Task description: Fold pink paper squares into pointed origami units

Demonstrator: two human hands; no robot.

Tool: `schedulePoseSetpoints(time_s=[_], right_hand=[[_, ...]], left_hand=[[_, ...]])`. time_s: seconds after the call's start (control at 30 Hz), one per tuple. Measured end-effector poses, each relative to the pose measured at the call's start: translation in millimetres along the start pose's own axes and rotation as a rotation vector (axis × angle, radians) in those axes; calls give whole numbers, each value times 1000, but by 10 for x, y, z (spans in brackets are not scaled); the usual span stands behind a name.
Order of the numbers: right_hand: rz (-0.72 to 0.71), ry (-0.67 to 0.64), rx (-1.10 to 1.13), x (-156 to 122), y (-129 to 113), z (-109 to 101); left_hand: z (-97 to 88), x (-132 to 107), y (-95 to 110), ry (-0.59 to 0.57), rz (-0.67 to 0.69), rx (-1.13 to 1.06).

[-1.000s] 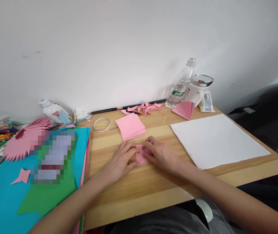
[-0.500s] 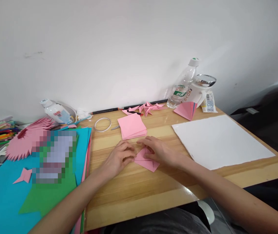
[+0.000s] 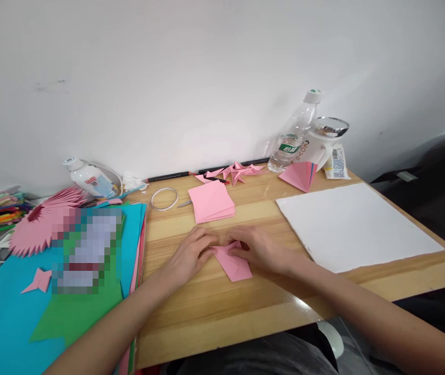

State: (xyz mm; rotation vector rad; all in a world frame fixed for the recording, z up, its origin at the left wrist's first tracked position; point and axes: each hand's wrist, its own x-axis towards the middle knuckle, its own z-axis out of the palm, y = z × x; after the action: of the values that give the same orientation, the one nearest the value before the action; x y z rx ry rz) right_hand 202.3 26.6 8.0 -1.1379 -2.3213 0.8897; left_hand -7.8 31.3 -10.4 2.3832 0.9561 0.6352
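Note:
A folded pink paper [image 3: 234,266] lies on the wooden table between my hands. My left hand [image 3: 193,250] pinches its left corner between thumb and fingers. My right hand [image 3: 259,249] grips its upper right part, with the fingers curled over the edge and hiding some of the folds. Just beyond my hands rests a stack of pink square sheets [image 3: 211,202]. Several folded pink pointed pieces [image 3: 238,172] lie behind the stack, close to the wall.
On the right is a white board [image 3: 357,229]; behind it are a folded pink paper [image 3: 299,176], a water bottle [image 3: 294,133] and a mug [image 3: 316,148]. Scissors [image 3: 185,203] and a tape roll [image 3: 164,199] lie left of the stack. Coloured sheets [image 3: 3,307] cover the left side.
The folded pink paper has turned and shifted slightly toward me, and its shape has altered. My left fingers have closed on its left corner. My right hand has moved a little right and down.

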Motion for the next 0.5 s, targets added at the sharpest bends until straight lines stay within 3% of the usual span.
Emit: schedulePoseSetpoints(time_s=[0.17, 0.37, 0.5], right_hand=[[-274, 137, -39, -124, 224, 160], [-243, 279, -84, -143, 249, 218], [-352, 243, -241, -143, 171, 135]], left_hand=[[25, -10, -77, 46, 102, 20], [2, -10, -37, 9, 132, 112], [-11, -14, -27, -7, 125, 138]])
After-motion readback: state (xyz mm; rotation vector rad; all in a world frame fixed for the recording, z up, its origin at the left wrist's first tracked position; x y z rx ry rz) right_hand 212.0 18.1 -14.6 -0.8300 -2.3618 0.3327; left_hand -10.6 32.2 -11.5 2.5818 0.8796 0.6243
